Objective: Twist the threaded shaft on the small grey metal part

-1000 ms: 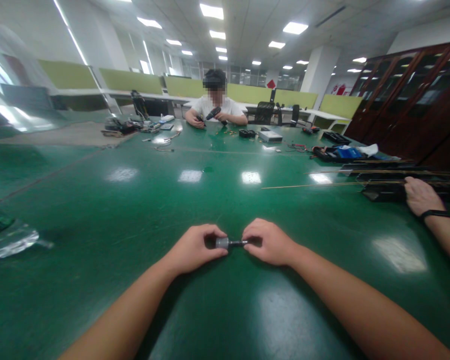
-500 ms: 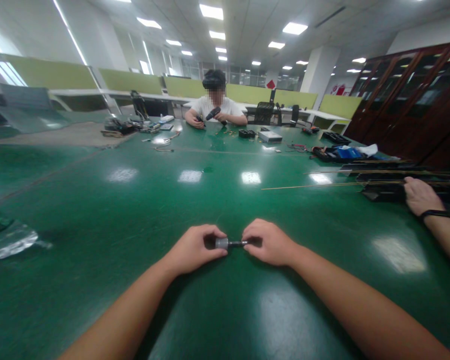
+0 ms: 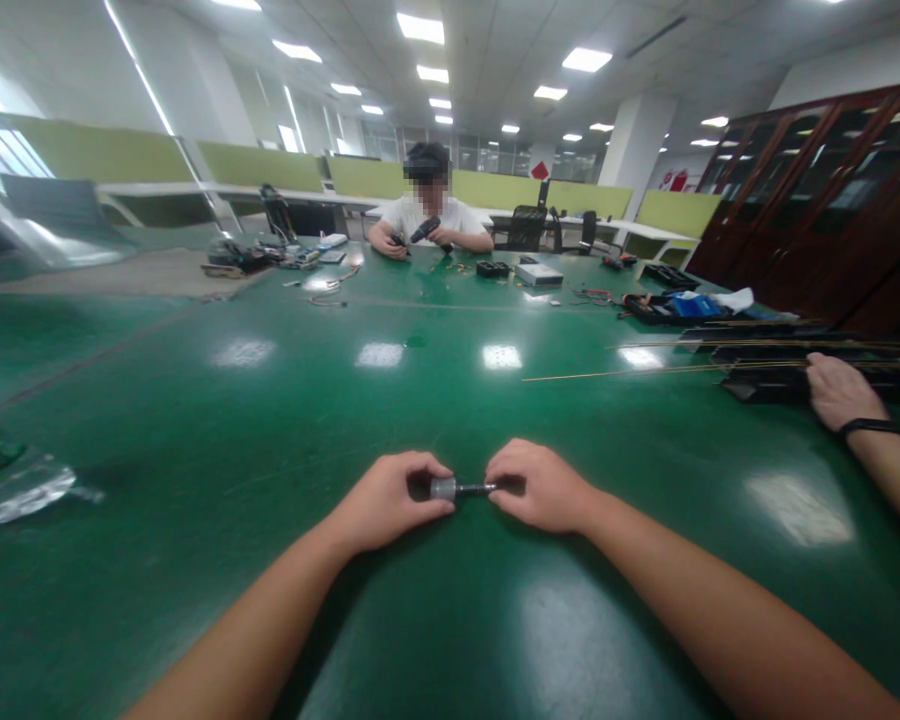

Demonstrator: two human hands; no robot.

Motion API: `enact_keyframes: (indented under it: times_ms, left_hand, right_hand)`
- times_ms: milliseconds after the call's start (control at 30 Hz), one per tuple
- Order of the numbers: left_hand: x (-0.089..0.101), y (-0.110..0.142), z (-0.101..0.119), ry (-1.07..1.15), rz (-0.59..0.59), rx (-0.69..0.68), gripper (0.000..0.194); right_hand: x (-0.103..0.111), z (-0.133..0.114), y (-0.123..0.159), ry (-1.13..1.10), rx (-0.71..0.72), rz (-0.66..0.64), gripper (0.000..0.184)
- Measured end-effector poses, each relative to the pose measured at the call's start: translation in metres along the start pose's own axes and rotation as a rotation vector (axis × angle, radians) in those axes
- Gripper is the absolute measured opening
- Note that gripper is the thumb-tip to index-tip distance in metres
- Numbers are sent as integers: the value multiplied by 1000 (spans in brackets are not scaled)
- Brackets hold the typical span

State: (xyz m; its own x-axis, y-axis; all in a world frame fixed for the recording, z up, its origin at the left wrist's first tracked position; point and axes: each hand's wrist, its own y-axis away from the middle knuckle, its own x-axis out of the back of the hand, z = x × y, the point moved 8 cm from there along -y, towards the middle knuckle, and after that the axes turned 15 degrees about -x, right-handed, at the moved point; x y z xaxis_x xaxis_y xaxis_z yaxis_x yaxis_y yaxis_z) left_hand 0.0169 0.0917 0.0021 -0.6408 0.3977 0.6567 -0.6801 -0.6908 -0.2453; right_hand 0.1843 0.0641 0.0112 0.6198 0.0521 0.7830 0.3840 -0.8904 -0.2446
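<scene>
My left hand (image 3: 396, 502) pinches a short grey cylinder (image 3: 443, 488) between thumb and fingers. From the cylinder's right side a thin dark shaft (image 3: 471, 490) with a shiny tip runs out, lying level just over the green table. Thumb and fingertips of my right hand (image 3: 534, 486) are closed round the shaft's far end and partly hide it. What exact kind of part this is I cannot make out.
A co-worker's hand (image 3: 844, 388) rests by black channels and long thin rods (image 3: 607, 376) at the right. Across the green table (image 3: 330, 400) a person holds a dark drill-like tool (image 3: 424, 230). Clear plastic (image 3: 30, 482) lies at left; a tool tray (image 3: 667, 307) stands back right.
</scene>
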Motion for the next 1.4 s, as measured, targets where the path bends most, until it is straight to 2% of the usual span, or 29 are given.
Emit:
enact_keyframes:
  times_ms: [1400]
  left_hand:
    - [0, -1, -1, -8, 10, 1, 25]
  right_hand:
    - [4, 6, -1, -42, 11, -13, 15]
